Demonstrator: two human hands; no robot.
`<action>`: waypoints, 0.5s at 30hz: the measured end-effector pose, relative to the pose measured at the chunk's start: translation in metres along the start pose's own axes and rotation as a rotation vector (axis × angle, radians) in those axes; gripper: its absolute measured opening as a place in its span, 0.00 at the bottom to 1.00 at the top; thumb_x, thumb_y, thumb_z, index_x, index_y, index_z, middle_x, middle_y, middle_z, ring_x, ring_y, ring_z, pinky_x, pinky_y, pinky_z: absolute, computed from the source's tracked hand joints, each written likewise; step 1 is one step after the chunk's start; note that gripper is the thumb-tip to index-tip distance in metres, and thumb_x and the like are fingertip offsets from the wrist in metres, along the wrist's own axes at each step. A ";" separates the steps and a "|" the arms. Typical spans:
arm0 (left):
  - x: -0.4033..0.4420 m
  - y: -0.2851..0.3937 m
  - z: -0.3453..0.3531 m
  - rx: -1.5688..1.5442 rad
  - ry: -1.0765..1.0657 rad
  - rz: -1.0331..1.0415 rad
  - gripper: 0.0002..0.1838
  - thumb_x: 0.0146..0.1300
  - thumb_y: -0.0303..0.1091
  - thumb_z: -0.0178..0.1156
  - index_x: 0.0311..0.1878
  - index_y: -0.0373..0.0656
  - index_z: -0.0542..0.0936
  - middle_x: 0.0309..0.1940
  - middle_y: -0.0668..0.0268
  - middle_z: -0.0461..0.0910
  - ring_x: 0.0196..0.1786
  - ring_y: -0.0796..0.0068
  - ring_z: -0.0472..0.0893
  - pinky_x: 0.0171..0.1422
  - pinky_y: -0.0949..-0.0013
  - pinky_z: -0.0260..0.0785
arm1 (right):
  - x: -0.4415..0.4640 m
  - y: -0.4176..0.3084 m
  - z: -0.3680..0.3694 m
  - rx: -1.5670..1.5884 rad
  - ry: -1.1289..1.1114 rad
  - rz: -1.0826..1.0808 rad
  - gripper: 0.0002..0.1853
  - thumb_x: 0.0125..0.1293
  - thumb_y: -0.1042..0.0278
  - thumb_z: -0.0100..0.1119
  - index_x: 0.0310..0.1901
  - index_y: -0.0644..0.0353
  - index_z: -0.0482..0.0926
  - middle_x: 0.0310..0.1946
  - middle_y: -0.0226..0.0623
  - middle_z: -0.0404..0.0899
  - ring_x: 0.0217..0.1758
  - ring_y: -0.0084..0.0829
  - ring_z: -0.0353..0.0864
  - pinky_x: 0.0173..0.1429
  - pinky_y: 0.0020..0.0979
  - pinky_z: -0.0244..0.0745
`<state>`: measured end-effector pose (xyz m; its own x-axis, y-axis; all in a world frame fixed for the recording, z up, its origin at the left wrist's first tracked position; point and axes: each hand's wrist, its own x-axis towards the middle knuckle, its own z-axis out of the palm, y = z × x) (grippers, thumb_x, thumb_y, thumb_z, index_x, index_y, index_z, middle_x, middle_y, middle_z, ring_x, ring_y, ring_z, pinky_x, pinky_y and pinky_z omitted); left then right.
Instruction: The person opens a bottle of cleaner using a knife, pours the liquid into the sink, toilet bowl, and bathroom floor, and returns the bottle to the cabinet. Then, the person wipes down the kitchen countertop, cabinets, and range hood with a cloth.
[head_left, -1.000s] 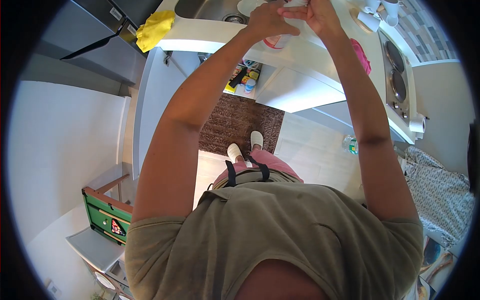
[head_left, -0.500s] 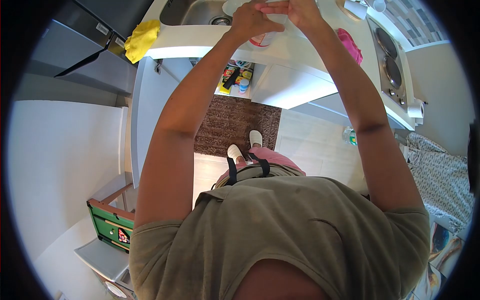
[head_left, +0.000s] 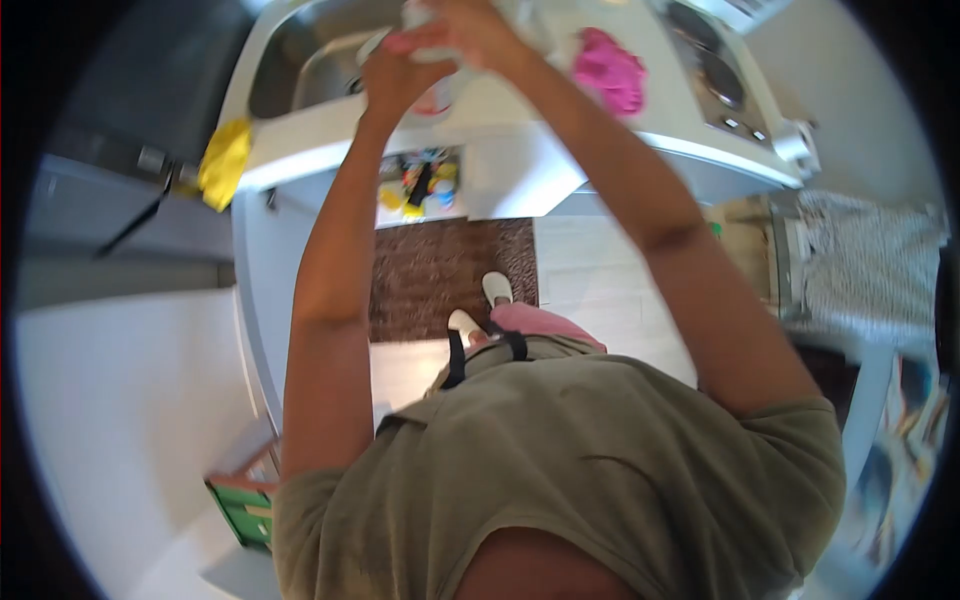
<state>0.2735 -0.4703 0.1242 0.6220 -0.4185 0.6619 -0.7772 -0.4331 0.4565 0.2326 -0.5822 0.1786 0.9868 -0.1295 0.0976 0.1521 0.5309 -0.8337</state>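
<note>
Both hands are close together at the top of the head view, over the counter beside the sink. My left hand (head_left: pixel 395 80) is wrapped round a pale bottle (head_left: pixel 433 100) with a red-edged label, whose lower part shows below the fingers. My right hand (head_left: pixel 470 32) is at the bottle's upper end, with its fingers bent near a small white part; blur and overlap hide what it grips. A pink cloth (head_left: pixel 610 72) lies crumpled on the counter to the right of the hands.
A steel sink (head_left: pixel 310 60) is at the upper left, with a yellow cloth (head_left: pixel 224 165) over the counter edge. Below, an open cabinet holds several colourful items (head_left: pixel 425 185). A cabinet door (head_left: pixel 525 172) stands open. The hob (head_left: pixel 718 80) is at the right.
The view has swung, so the counter, sink and both hands appear further left. The hands remain together at the bottle, and the pink cloth has come fully into sight.
</note>
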 end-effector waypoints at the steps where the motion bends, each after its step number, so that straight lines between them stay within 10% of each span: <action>1: 0.000 0.001 0.004 -0.087 -0.067 -0.161 0.30 0.35 0.50 0.75 0.41 0.42 0.79 0.30 0.57 0.82 0.33 0.55 0.82 0.38 0.59 0.74 | -0.003 0.005 -0.016 -0.162 -0.031 -0.167 0.22 0.66 0.67 0.55 0.59 0.67 0.67 0.51 0.49 0.75 0.37 0.37 0.85 0.42 0.29 0.83; 4: -0.004 0.023 0.018 -0.156 -0.012 -0.154 0.33 0.36 0.51 0.75 0.43 0.40 0.78 0.35 0.53 0.83 0.39 0.53 0.83 0.45 0.58 0.75 | -0.091 -0.011 -0.046 -0.365 0.256 -0.440 0.18 0.67 0.67 0.55 0.55 0.65 0.70 0.47 0.42 0.77 0.28 0.30 0.85 0.31 0.25 0.80; 9: -0.006 0.053 0.026 -0.140 -0.065 -0.203 0.34 0.37 0.52 0.75 0.45 0.38 0.77 0.37 0.53 0.83 0.41 0.55 0.83 0.46 0.58 0.74 | -0.209 0.026 -0.201 -0.484 0.803 -0.223 0.09 0.69 0.74 0.49 0.47 0.63 0.77 0.40 0.35 0.80 0.32 0.27 0.85 0.28 0.22 0.80; 15: -0.009 0.075 0.031 -0.086 -0.072 -0.207 0.37 0.39 0.50 0.76 0.49 0.37 0.75 0.39 0.56 0.83 0.41 0.59 0.83 0.49 0.62 0.73 | -0.256 -0.016 -0.424 -1.779 0.907 -0.278 0.28 0.53 0.80 0.49 0.59 0.62 0.67 0.57 0.48 0.67 0.64 0.46 0.63 0.67 0.43 0.61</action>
<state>0.2127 -0.5237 0.1338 0.7716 -0.3852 0.5062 -0.6359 -0.4476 0.6287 -0.0460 -0.9127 -0.0632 0.5558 -0.6501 0.5182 -0.5087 -0.7589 -0.4065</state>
